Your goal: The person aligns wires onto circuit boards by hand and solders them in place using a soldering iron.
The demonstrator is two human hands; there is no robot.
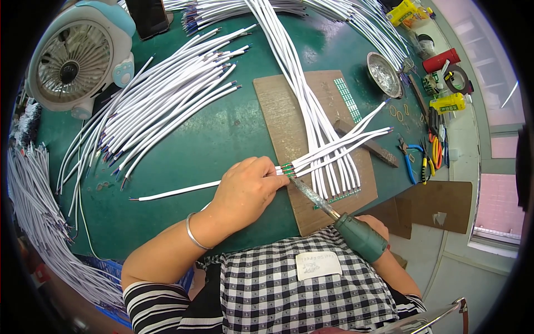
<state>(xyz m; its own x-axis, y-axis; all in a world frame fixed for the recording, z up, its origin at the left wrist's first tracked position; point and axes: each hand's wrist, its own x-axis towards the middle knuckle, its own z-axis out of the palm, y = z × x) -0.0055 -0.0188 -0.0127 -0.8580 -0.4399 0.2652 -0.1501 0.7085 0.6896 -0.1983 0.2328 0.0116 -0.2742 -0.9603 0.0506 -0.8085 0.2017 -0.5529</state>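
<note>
Green mat (222, 139) lay under my work. My left hand (247, 186) pinched the white cables (334, 147) just beyond its fingertips; my right hand (378, 225) gripped the soldering iron (334, 214), its tip at the stripped ends. I judged the hot tip could slip and burn my fingers, being so near.
</note>
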